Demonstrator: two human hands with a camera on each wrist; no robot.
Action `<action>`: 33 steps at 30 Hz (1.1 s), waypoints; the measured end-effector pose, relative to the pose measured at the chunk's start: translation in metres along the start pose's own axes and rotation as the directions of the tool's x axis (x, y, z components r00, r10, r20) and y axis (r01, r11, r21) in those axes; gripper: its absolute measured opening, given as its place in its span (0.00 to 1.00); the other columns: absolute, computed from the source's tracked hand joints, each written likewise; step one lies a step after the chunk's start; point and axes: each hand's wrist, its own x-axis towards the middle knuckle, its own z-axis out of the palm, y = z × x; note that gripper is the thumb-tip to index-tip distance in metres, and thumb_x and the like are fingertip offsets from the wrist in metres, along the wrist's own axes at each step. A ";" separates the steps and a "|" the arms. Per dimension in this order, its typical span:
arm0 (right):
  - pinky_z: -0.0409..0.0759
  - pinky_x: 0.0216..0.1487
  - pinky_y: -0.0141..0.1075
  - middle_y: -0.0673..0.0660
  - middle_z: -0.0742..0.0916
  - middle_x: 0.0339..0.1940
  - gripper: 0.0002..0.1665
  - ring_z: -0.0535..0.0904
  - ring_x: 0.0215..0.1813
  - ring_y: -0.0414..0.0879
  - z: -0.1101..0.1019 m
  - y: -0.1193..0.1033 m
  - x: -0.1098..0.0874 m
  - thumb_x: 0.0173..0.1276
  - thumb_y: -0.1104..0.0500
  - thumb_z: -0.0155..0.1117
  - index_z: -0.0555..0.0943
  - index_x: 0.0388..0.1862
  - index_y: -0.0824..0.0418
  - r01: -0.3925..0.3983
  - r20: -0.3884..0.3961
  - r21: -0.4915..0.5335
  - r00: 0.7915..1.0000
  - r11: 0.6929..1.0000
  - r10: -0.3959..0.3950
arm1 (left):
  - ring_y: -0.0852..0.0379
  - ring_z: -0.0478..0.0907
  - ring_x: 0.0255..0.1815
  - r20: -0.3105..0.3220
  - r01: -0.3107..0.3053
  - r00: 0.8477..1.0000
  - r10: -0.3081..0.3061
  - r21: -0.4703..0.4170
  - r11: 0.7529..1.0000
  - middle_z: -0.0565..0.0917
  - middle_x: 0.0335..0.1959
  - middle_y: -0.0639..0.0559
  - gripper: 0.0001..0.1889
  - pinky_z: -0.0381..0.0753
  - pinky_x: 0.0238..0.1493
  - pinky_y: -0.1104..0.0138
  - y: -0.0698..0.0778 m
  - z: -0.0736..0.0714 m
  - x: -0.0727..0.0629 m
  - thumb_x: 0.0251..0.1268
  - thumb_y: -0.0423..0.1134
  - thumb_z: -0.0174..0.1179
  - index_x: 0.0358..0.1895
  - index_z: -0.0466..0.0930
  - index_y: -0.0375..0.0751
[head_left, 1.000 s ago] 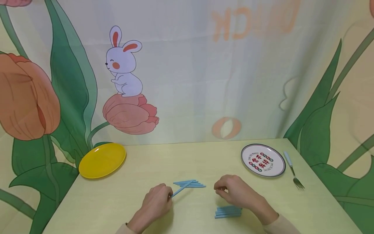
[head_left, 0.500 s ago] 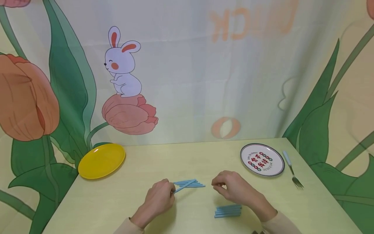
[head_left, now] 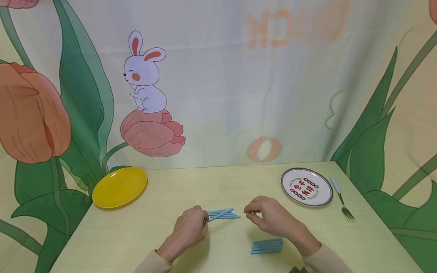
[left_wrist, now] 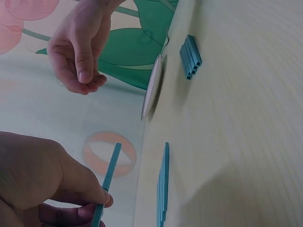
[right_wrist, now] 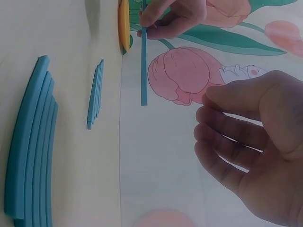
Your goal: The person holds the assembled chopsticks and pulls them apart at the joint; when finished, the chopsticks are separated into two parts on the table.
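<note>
My left hand pinches one thin blue stick near its end, between thumb and fingers. In both wrist views this stick is raised above the table. From the head it crosses over a row of similar blue sticks lying side by side; the left fingers hide that row's left end. My right hand hovers just right of the row, its fingers loosely bent and nothing between them, as the right wrist view shows. Below it, nearer me, a second bundle of blue sticks lies on the table.
A yellow plate stands at the table's back left. At the back right are a white plate with red lettering and a fork with a pale blue handle. A printed curtain hangs behind the pale table.
My left hand has moved right and slightly away from me, carrying its stick farther over the row. The right hand has shifted a little left and away from me, toward the row.
</note>
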 end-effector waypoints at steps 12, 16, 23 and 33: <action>0.80 0.39 0.31 0.44 0.87 0.35 0.04 0.80 0.38 0.35 -0.002 -0.005 0.007 0.63 0.60 0.69 0.87 0.37 0.53 0.018 -0.012 -0.021 1.000 1.000 -0.019 | 0.61 0.72 0.25 -0.024 -0.019 1.000 0.019 -0.007 1.000 0.77 0.25 0.55 0.10 0.68 0.17 0.73 0.005 0.000 0.004 0.50 0.26 0.58 0.32 0.88 0.39; 0.79 0.39 0.30 0.43 0.87 0.35 0.04 0.80 0.38 0.36 -0.002 -0.007 0.009 0.63 0.60 0.69 0.87 0.37 0.53 0.035 -0.022 -0.032 0.999 0.999 -0.035 | 0.61 0.72 0.25 -0.027 -0.029 0.999 0.029 -0.007 1.000 0.77 0.25 0.55 0.10 0.67 0.17 0.72 0.008 -0.001 0.006 0.50 0.25 0.58 0.31 0.88 0.39; 0.79 0.39 0.30 0.45 0.87 0.35 0.04 0.81 0.37 0.38 -0.001 -0.010 0.013 0.63 0.59 0.69 0.87 0.37 0.53 0.051 -0.030 -0.013 0.998 0.999 -0.052 | 0.61 0.72 0.26 -0.031 -0.040 0.999 0.040 -0.002 0.999 0.78 0.26 0.54 0.10 0.67 0.17 0.73 0.011 -0.002 0.009 0.51 0.25 0.58 0.32 0.88 0.38; 0.80 0.42 0.32 0.45 0.87 0.37 0.05 0.81 0.40 0.38 0.000 -0.013 0.016 0.63 0.59 0.69 0.87 0.38 0.54 0.040 -0.007 -0.024 0.999 0.999 -0.041 | 0.59 0.74 0.28 -0.049 -0.081 0.995 0.083 0.030 0.996 0.78 0.26 0.54 0.11 0.72 0.25 0.71 0.014 0.000 0.015 0.53 0.25 0.57 0.33 0.88 0.39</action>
